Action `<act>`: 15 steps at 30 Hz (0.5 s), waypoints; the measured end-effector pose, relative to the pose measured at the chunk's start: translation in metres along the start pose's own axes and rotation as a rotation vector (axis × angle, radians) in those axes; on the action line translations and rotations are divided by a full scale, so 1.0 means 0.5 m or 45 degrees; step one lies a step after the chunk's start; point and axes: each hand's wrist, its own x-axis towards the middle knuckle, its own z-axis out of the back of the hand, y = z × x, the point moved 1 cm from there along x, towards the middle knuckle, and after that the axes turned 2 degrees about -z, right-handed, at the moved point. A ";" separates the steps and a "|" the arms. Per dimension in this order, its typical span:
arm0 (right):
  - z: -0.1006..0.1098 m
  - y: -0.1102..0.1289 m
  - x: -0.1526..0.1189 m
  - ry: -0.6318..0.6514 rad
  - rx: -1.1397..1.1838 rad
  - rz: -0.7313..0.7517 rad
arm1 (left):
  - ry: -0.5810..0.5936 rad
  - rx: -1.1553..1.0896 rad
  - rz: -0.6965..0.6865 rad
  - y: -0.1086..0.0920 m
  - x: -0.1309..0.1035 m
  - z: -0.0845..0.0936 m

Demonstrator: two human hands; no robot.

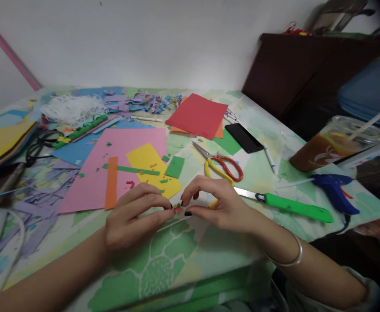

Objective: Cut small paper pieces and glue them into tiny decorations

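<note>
A tiny red and green paper piece (178, 209) sits between my fingertips near the table's front. My left hand (141, 212) pinches its left side, thumb and index finger together. My right hand (217, 203) is curved at its right, thumb and index tips slightly apart beside it; whether they touch it is too small to tell. Behind my right hand lie scissors (229, 168) with red and yellow handles. A yellow sheet (147, 158), a green strip (131, 170) and an orange strip (111, 184) rest on a pink sheet (92, 173) at the left.
A green-handled cutter (297, 208) lies right of my right hand. Beyond it are a blue glue gun (335, 190) and a drink cup (326, 147). A black phone (244, 138) and red paper (198, 115) lie farther back. Paper scraps (35, 221) and glasses (40, 145) are at the left.
</note>
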 end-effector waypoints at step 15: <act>-0.009 -0.017 0.003 0.028 0.095 -0.238 | 0.043 -0.334 0.493 0.011 -0.005 -0.023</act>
